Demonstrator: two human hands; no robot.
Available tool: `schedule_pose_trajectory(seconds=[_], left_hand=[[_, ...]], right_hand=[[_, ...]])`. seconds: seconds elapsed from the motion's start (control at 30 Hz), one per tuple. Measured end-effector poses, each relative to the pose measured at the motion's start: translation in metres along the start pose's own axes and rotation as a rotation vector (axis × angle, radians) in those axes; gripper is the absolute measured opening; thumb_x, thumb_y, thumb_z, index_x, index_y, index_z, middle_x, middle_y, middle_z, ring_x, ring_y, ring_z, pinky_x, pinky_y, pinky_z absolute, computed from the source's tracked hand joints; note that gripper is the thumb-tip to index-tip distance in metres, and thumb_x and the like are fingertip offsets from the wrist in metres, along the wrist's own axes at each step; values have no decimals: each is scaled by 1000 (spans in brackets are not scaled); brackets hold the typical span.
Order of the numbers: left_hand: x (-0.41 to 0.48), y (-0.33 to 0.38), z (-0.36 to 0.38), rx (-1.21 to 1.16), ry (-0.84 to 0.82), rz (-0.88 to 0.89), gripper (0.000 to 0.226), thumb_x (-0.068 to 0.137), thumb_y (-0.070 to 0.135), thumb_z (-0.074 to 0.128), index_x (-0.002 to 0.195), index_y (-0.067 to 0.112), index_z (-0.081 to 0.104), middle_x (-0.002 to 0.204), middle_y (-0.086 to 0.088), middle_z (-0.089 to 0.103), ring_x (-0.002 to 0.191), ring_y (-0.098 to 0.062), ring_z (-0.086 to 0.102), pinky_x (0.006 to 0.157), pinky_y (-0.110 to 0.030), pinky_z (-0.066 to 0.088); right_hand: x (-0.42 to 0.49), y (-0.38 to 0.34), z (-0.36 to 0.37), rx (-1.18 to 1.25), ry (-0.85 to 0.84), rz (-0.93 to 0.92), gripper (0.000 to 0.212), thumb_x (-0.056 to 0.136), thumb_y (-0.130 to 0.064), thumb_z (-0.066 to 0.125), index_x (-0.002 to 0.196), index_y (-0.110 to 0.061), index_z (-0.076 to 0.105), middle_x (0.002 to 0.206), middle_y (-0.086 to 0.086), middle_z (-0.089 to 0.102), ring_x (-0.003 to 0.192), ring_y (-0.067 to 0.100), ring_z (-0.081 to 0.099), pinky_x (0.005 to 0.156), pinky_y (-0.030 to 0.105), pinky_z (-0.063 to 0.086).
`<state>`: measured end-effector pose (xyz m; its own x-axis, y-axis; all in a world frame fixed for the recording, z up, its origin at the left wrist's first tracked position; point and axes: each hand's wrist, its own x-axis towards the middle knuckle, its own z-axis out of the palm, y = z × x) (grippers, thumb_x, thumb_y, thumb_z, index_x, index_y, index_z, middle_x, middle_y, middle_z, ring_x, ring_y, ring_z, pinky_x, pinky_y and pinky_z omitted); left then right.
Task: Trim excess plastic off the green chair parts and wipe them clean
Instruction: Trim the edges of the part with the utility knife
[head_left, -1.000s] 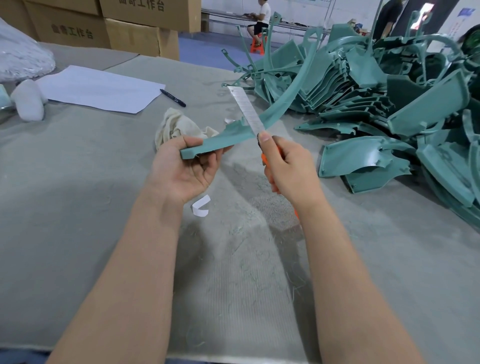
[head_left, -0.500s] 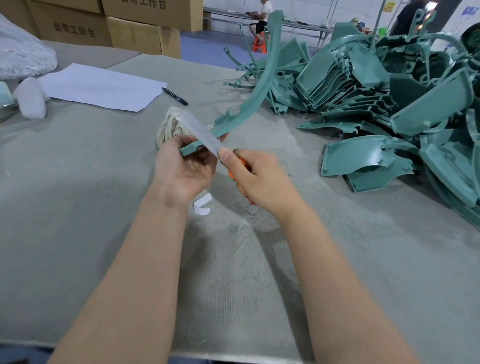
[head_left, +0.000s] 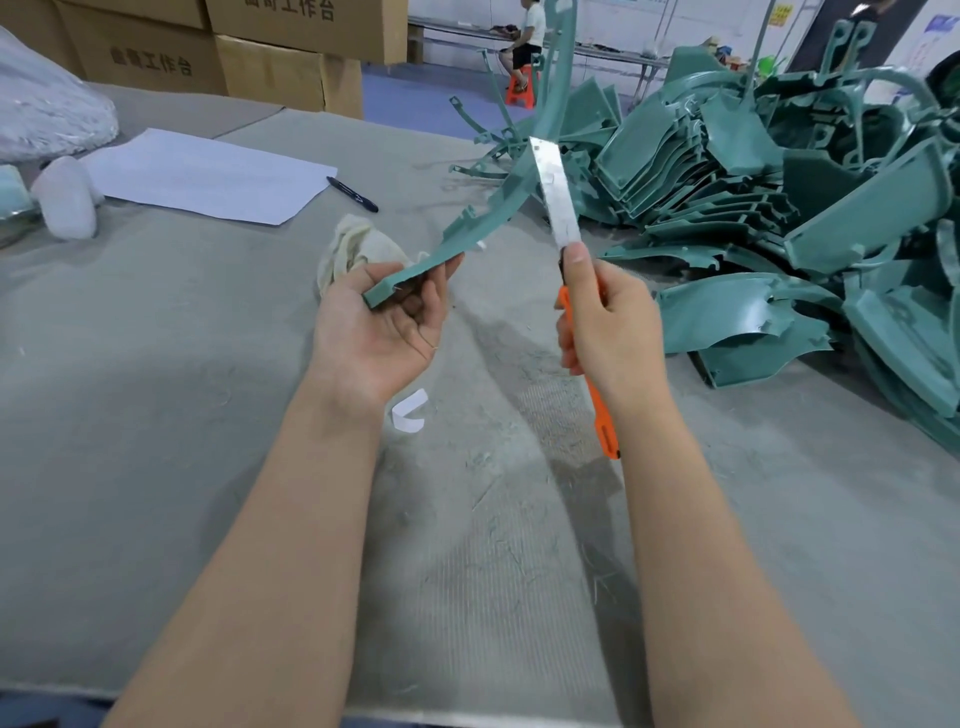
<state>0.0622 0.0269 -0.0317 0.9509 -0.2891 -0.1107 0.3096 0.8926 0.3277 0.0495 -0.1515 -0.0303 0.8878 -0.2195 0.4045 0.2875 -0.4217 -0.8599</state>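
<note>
Left hand fingers clamp curved green part end; right hand fist grips knife, blade seemingly clear of part.

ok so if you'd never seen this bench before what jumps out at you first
Probably the long bare blade of the orange-handled knife, held upright in the right hand at centre. Next, the curved green chair part that the left hand grips by its near end, arcing up and away. Then the big heap of green chair parts filling the table's right side.
</note>
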Motion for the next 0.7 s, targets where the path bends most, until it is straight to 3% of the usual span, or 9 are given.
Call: schedule_pose_trajectory(seconds=[0.13,0.27,0.7], left_hand=[[1,1,0,-24,-24,-39,45,70,6,50,114,0,53,87,-22,71,58,-20,69,48,-19,53],[0,2,-2,-59,-56,-60,67,69,9,54,135,1,45,85,-21,71,58,-20,69,50,-19,54],[0,3,-1,-82,-28,-16,66,71,9,51,136,-3,46,82,-22,70,55,-21,67,49,-20,54]], right_hand=[[0,4,4,-30,-23,-14,55,100,-48,42,71,0,46,54,6,45,38,11,42,37,20,36],[-3,2,5,-3,-76,-30,49,100,-48,42,69,-10,43,55,7,44,38,12,43,36,19,36],[-9,-7,13,18,-239,1,48,100,-47,42,61,-19,38,49,-2,40,42,16,42,37,20,34]])
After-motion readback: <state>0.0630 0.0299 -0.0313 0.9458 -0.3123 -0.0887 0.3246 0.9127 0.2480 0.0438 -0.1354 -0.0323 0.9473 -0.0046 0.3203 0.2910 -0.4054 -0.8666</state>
